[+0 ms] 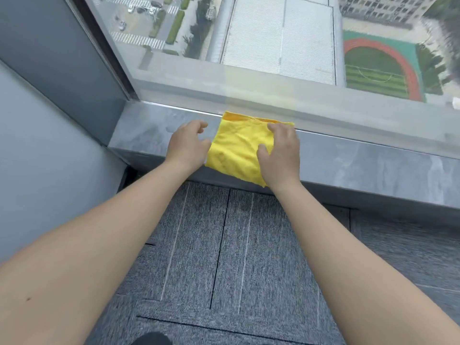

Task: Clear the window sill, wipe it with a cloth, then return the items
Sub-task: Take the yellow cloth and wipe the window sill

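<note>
So the cloth is a yellow folded square lying flat on the sill, its far edge right up against the bottom of the window and its near corner hanging a bit over the sill's front lip. Right hand is planted on the cloth's right side, palm down, fingers bent a little and pressing into the fabric, thumb spread out toward the middle of it; it isn't really bunching or pinching anything, just pressing. Left hand sits just off the cloth's left edge, over bare sill, fingers loosely curled and holding nothing; its thumb side looks like it touches the cloth's edge, but I honestly can't tell for sure. Sill is grey marbled stone, running off past the right hand and ending at a grey wall a bit beyond the left hand. Both bare forearms reach in from the bottom corners. Under the arms it's grey carpet tiles, and a dark shoe tip pokes in at the bottom edge, below the left arm.
</note>
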Available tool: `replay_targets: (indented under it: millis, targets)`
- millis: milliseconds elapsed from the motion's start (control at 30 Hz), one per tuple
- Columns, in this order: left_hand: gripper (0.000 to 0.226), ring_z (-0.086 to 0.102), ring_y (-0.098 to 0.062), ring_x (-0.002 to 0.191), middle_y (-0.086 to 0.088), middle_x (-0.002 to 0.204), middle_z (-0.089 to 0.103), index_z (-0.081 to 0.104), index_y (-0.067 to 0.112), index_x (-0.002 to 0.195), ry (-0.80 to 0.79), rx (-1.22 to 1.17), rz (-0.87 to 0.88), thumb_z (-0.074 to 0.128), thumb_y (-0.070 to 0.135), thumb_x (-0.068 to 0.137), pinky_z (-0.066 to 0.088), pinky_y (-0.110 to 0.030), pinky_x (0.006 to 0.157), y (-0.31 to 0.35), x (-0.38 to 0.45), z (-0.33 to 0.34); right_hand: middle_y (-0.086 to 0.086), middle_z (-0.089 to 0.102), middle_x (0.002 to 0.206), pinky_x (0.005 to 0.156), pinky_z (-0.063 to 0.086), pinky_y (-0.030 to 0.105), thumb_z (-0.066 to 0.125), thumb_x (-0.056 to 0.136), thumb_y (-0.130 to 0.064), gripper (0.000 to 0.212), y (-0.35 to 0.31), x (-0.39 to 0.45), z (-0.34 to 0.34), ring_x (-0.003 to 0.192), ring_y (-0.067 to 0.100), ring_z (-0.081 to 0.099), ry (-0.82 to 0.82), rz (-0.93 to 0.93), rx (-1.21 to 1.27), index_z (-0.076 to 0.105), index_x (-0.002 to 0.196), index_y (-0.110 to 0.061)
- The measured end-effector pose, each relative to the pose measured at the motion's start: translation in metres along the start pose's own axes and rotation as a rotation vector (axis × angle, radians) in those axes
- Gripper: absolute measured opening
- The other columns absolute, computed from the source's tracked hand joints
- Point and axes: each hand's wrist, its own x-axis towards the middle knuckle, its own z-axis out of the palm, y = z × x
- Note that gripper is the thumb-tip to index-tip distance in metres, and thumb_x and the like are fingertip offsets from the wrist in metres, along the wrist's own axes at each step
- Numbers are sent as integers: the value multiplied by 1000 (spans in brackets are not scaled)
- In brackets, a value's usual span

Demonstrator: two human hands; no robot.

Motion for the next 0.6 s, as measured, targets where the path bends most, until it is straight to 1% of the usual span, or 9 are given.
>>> replay_targets:
  millis: [67, 100, 167, 233, 333, 433, 500, 533, 600]
  targets:
    - [36, 45, -27, 122, -14, 131, 52, 52, 9, 119, 24, 63, 7, 47, 9, 84, 32, -29, 97, -7, -1, -5, 13, 27, 152, 114, 11, 32, 49, 91, -16, 51, -7, 4, 10, 141, 28, 22, -133, -95, -111, 36, 140, -11]
    - [34, 43, -28, 123, -13, 131, 52, 54, 10, 117, 42, 89, 13, 46, 10, 84, 30, -30, 98, -11, -1, -6, 8, 18, 156, 117, 7, 40, 48, 92, -24, 54, -9, 7, 17, 144, 28, 14, -204, -112, -189, 31, 143, -18]
    - [32, 39, -31, 124, -14, 130, 52, 56, 10, 115, 68, 132, 26, 46, 12, 84, 27, -30, 99, -20, 0, -8, 0, -2, 160, 113, -4, 57, 42, 92, -44, 61, -10, 11, 31, 146, 32, -7, -351, -78, -338, 17, 146, -34]
    - [30, 38, -33, 124, -15, 128, 53, 56, 9, 114, 83, 169, 40, 45, 13, 86, 26, -31, 100, -30, 1, -9, -1, -17, 158, 107, -11, 66, 33, 88, -60, 68, -5, 12, 45, 142, 37, -21, -435, -33, -452, 2, 146, -40]
    - [30, 38, -32, 125, -16, 127, 53, 55, 6, 114, 92, 188, 50, 43, 12, 87, 24, -32, 103, -43, -1, -15, 1, -21, 157, 106, -14, 66, 22, 87, -65, 71, 1, 13, 57, 142, 38, -23, -387, -27, -540, -8, 146, -36]
    - [33, 35, -31, 129, -14, 134, 49, 50, 4, 120, 94, 202, 42, 40, 13, 90, 23, -35, 108, -55, -6, -22, 4, -16, 158, 109, -12, 63, 19, 91, -58, 68, -4, 17, 66, 144, 34, -17, -316, 0, -534, -6, 147, -29]
    - [34, 34, -30, 132, -16, 138, 46, 49, 3, 122, 98, 229, 53, 38, 14, 91, 20, -34, 109, -62, -8, -27, 5, -12, 159, 110, -12, 61, 19, 94, -53, 65, -10, 21, 73, 145, 32, -15, -281, 0, -524, -3, 148, -26]
    - [35, 33, -30, 132, -17, 139, 44, 49, 3, 122, 105, 244, 63, 38, 14, 91, 18, -33, 109, -66, -7, -29, 5, -10, 159, 111, -12, 60, 19, 94, -51, 63, -13, 22, 77, 145, 31, -14, -270, -24, -526, -2, 148, -26]
    - [36, 31, -31, 134, -19, 142, 41, 49, 2, 122, 123, 272, 72, 36, 18, 92, 15, -33, 111, -74, -5, -32, 1, -7, 160, 113, -12, 56, 18, 96, -47, 57, -13, 23, 79, 146, 28, -12, -271, -142, -544, 3, 148, -30]
